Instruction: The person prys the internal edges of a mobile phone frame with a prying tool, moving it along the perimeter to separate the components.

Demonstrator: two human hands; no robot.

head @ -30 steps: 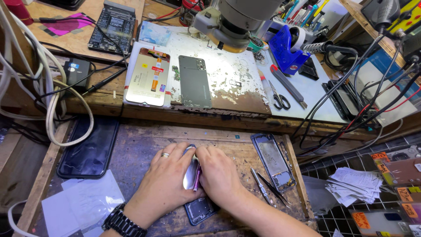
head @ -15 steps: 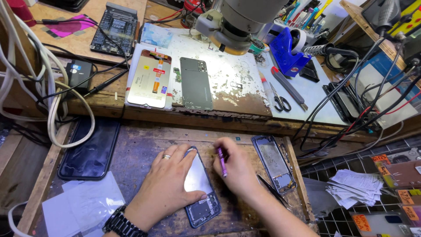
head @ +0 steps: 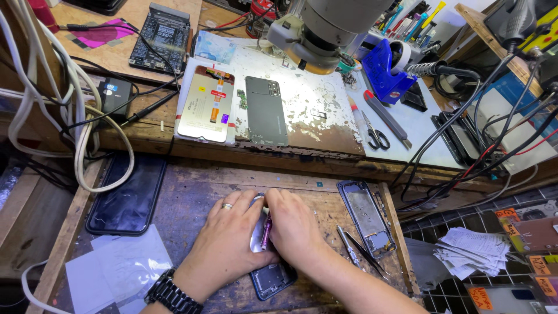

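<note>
Low on the worn wooden desk (head: 192,197), I pin the opened phone (head: 272,279) flat with my left hand (head: 224,244), while my right hand (head: 293,227) closes its grip on a pink screwdriver (head: 266,231), probably mid-unscrewing, needing steady downward pressure.

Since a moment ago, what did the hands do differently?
The right hand, with the pink tool, moved back left against the left hand, covering the phone again. The left hand stayed pressed on the phone; the metal frame didn't move.
</note>
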